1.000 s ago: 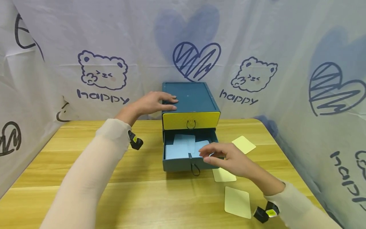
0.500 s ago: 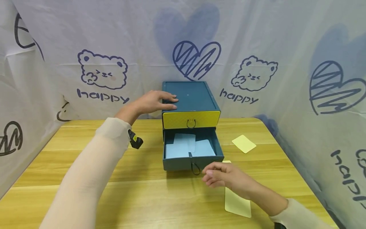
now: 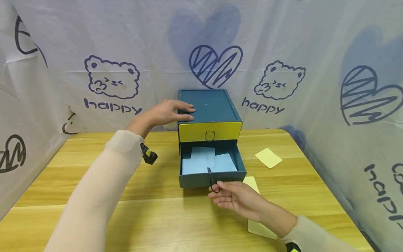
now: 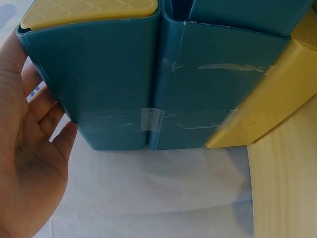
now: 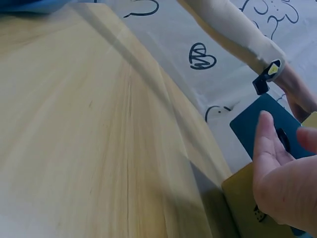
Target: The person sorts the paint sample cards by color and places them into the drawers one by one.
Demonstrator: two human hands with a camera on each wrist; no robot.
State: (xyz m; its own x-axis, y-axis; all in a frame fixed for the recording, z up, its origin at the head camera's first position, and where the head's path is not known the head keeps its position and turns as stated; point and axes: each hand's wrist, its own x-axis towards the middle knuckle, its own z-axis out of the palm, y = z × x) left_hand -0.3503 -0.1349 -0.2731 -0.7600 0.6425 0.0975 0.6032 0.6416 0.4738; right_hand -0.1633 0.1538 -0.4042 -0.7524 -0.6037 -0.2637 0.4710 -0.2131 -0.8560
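Note:
A stacked drawer cabinet (image 3: 206,105) with a teal top stands at the back of the table. Its upper drawer has a yellow front (image 3: 192,133) and is closed. Below that, a teal drawer (image 3: 192,181) is pulled out, with several pale blue cards (image 3: 201,155) inside. My left hand (image 3: 167,112) rests on the left edge of the cabinet's top, fingers extended. At the pulled-out drawer's front, my right hand (image 3: 239,199) has its thumb and fingertips at the black loop handle (image 3: 211,183). The right wrist view shows a gap between thumb and straight fingers (image 5: 267,136), the loop between them.
Yellow cards lie on the wooden table (image 3: 151,217) to the right: one yellow card (image 3: 268,158) beside the cabinet, others partly behind my right hand. A yellow lowest section (image 4: 277,89) shows under the teal ones. A printed white curtain (image 3: 157,42) hangs behind.
My right hand has moved from over the drawer's right side, down past its front, then left to the loop handle. The left hand has stayed on the cabinet top.

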